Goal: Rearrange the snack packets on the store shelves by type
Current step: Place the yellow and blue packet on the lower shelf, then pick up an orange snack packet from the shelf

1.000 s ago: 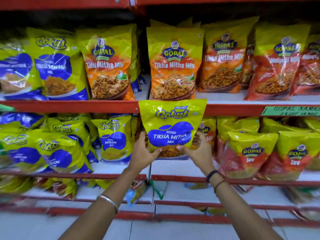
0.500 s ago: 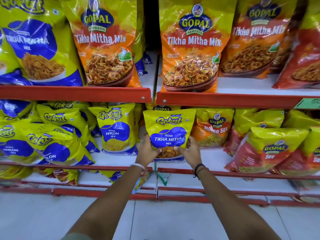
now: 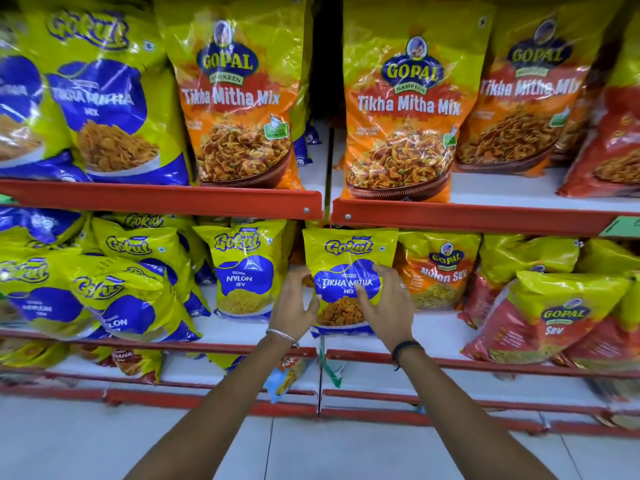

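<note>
A small yellow-and-blue Gokul Tikha Mitha Mix packet (image 3: 349,251) stands upright on the white middle shelf (image 3: 436,329), at the join between two shelf sections. My left hand (image 3: 294,306) is at its left edge with fingers curled and apart, the thumb touching the packet. My right hand (image 3: 384,303) lies over the packet's front right with fingers spread. Neither hand is closed around it. To its left stands a Gokul Nylon Sev packet (image 3: 244,275). To its right stands an orange Gopal Nylon Sev packet (image 3: 438,271).
Large orange Gopal Tikha Mitha Mix bags (image 3: 235,98) and a large Gokul bag (image 3: 100,98) fill the upper shelf behind its red edge (image 3: 166,199). Red Gopal Sev packets (image 3: 554,317) lean at the right. Leaning Gokul packets (image 3: 117,299) crowd the left. More packets (image 3: 138,363) lie on the lowest shelf.
The packet went down from in front of the upper shelf edge onto the middle shelf. Both hands loosened from its bottom corners, fingers now spread. The view moved closer to the shelves.
</note>
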Available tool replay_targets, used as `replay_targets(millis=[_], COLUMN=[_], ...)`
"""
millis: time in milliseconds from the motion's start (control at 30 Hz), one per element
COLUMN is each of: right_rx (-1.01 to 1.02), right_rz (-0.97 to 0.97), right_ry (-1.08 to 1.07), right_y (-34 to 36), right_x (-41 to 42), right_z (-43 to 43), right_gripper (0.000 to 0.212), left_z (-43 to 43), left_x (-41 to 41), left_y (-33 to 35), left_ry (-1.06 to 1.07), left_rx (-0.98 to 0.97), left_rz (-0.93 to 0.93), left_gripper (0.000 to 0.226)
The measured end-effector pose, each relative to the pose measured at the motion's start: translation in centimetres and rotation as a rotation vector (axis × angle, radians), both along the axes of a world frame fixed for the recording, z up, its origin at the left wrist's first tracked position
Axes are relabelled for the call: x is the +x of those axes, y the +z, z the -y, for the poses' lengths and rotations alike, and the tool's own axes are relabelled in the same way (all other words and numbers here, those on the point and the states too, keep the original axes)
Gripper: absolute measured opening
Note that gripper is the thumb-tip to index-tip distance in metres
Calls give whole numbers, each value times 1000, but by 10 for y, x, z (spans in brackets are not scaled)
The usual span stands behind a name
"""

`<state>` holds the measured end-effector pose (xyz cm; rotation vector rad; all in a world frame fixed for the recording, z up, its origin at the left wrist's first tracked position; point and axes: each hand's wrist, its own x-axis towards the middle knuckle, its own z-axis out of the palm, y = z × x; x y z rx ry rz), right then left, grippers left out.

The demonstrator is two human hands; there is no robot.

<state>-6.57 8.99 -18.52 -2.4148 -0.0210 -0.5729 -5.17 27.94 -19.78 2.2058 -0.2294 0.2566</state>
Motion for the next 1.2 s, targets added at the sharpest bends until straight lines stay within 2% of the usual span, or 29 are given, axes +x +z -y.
replay_targets(millis=[100, 200, 267, 333, 400, 467, 567, 633, 667, 800, 933, 1067, 1200], right_rx=[110, 105, 123, 188, 230, 302, 349, 284, 283, 374, 470, 553, 612], right_rz=[235, 437, 467, 407, 270, 107, -106, -152, -140, -23, 107, 167, 167], right_ry=[98, 201, 264, 311, 321, 337, 350, 298, 271, 257, 318, 334, 296], right_y=[57, 120, 155, 181, 193, 201, 205, 202, 200, 189, 184, 192, 186], right_x=[3, 19, 33, 47, 64, 79, 91, 92, 91, 87, 74, 46, 19], right_z=[-26, -51, -69, -86, -100, -113, -126, -133, -135, -131, -112, -87, -60], right_gripper=[35, 26, 27, 36, 55, 72, 80, 82, 82, 77, 62, 59, 58], left_z=[-24, -50, -67, -84, -99, -111, -123, -132, -136, -138, -123, -101, -74], left_x=[-5, 5, 16, 31, 46, 61, 75, 83, 85, 78, 59, 36, 8], left_y=[46, 95, 127, 155, 177, 194, 211, 209, 207, 199, 200, 208, 207], left_ry=[-23, 42, 97, 170, 242, 269, 194, 114, 105, 119, 65, 70, 72], left_rx=[22, 43, 58, 40, 9, -62, -185, -196, -201, -315, -445, -457, -436], left_rz=[253, 500, 604, 649, 633, 535, 229, 70, 54, 127, 240, 335, 330], left_gripper=[36, 28, 27, 31, 40, 53, 59, 61, 62, 59, 62, 65, 62])
